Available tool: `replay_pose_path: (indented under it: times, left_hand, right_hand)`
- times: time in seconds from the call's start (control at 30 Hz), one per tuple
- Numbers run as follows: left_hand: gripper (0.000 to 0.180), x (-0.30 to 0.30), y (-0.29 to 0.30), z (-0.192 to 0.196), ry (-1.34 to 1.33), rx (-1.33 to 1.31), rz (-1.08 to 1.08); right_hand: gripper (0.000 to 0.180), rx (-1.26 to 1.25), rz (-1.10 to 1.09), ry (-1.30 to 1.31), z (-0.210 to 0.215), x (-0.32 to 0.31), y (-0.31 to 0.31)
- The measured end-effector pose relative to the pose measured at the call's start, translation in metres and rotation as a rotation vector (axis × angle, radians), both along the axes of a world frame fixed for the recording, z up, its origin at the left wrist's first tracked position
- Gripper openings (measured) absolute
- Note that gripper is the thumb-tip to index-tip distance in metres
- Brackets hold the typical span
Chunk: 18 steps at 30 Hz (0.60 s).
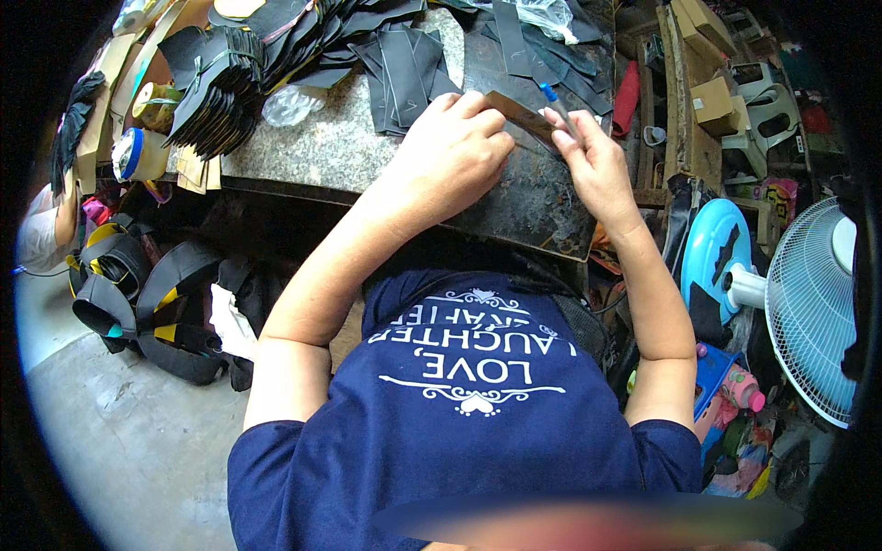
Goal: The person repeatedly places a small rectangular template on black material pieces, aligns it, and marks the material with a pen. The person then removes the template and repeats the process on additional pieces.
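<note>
Over the front of the worktable, my left hand (464, 138) is closed with its fingers curled. It grips one end of a flat, dark brown strip (519, 118). My right hand (595, 165) is at the strip's other end, closed round a slim pen (549, 93) with a blue end pointing up and away. Right fingertips also touch the strip. My left fingers hide part of it, so I cannot tell its full length. Just beyond my left hand lie loose black flat pieces (400, 78) with light marks on them.
Tied stacks of black cut pieces (216, 92) cover the table's far left, beside a clear plastic bag (294, 104) and a blue-lidded jar (140, 154). Black bands (175, 303) are heaped on the floor at left. A fan (813, 308) stands at right, near a blue round seat (715, 257).
</note>
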<state>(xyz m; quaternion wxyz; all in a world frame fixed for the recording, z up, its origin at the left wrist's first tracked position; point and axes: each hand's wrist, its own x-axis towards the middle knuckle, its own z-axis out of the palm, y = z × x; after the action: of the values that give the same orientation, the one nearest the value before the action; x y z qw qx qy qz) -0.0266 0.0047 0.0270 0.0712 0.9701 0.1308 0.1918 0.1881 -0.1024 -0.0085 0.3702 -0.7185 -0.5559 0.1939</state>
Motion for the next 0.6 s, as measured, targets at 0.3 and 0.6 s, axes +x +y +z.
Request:
replay_pose_path:
  times: [0.3,0.6]
  left_hand:
    - [0.018,0.007,-0.008,-0.008,-0.021,0.040,0.000]
    - [0.017,0.041,0.014,-0.014,0.164,0.178,-0.015]
  right_hand:
    - [0.015,0.172,-0.263,0.721,0.023,0.021,0.000]
    - [0.019,0.216,-0.284,0.709,0.037,0.037,-0.002]
